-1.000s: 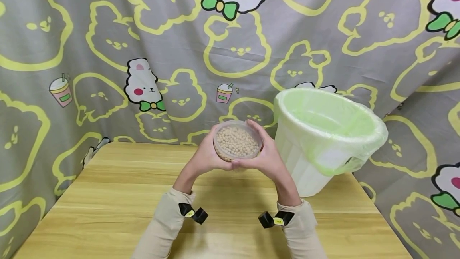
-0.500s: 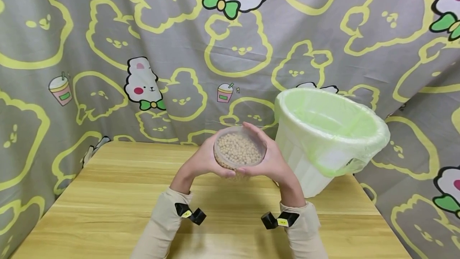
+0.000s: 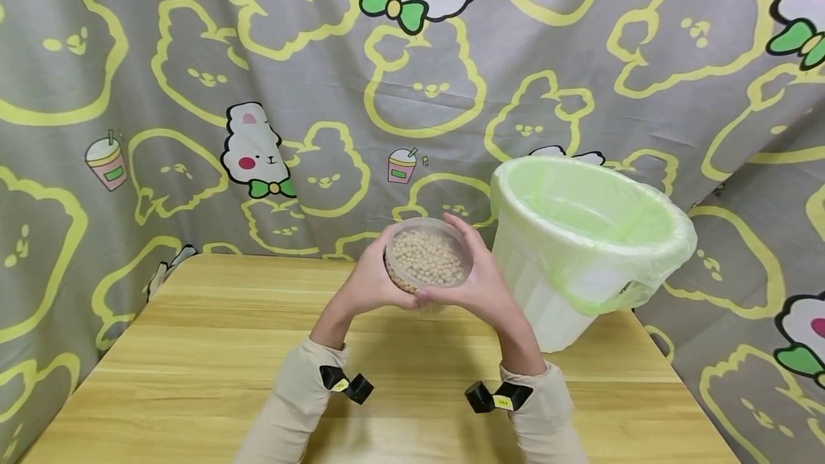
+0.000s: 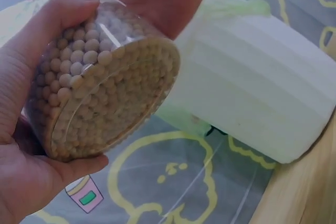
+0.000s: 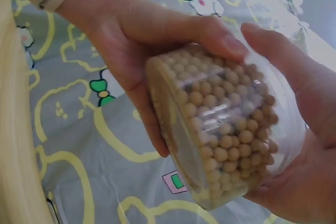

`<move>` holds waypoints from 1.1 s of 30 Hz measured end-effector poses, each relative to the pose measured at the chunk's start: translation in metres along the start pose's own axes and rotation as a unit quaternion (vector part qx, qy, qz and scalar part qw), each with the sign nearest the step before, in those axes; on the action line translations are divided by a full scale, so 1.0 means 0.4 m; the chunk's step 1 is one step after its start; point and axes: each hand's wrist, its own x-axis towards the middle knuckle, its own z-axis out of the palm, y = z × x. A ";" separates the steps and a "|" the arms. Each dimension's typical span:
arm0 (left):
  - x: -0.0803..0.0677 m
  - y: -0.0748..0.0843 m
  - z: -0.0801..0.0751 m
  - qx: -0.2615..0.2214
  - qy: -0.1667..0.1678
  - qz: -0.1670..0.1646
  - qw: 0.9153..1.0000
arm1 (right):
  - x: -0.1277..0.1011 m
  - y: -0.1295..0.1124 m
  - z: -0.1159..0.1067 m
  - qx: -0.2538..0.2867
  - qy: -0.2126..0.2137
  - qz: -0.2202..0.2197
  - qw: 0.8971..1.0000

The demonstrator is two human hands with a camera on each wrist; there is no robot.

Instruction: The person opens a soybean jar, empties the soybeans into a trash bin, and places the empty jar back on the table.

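Note:
A clear round jar (image 3: pixel 429 258) of small beige balls is held up over the table between both hands, its round top facing the head camera. My left hand (image 3: pixel 372 279) grips its left side, thumb at the near edge and fingers around the wall. From the other side my right hand (image 3: pixel 485 279) grips it the same way, the two thumbs meeting at the front. In the left wrist view the jar (image 4: pixel 105 82) shows its flat base, with balls packed against it. The right wrist view shows the balls through the jar's side wall (image 5: pixel 226 129).
A white bin (image 3: pixel 541 292) with a pale green liner bag (image 3: pixel 580 213) over its rim stands at the right, close beside the right hand. The wooden table (image 3: pixel 193 364) lies below. A grey cartoon-print curtain (image 3: pixel 309 92) hangs behind and at both sides.
The jar dipped slightly toward me, then came back up, both hands moving with it. The balls inside have shifted a little. The bin stayed in place.

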 end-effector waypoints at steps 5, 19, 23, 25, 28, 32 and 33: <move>0.000 -0.010 -0.018 -0.025 -0.031 -0.004 0.999 | 0.003 0.008 0.003 0.000 -0.010 -0.032 0.999; 0.004 -0.029 -0.017 -0.004 -0.012 -0.035 0.999 | 0.013 0.025 0.038 -0.036 0.026 -0.004 0.999; 0.003 -0.040 -0.023 -0.031 -0.026 -0.030 0.999 | 0.014 0.029 0.026 -0.027 0.002 -0.025 0.999; 0.004 -0.042 -0.021 -0.023 -0.018 -0.034 0.999 | 0.014 0.026 0.023 -0.036 0.006 -0.016 0.999; 0.004 -0.039 -0.011 0.016 0.007 -0.053 0.998 | 0.012 0.018 0.030 -0.063 0.026 0.019 0.997; 0.005 -0.039 0.005 0.051 0.016 -0.071 0.996 | 0.011 0.012 0.046 -0.089 0.050 0.053 0.993; 0.005 -0.041 0.007 0.050 0.011 -0.071 0.996 | 0.011 0.012 0.048 -0.092 0.054 0.054 0.993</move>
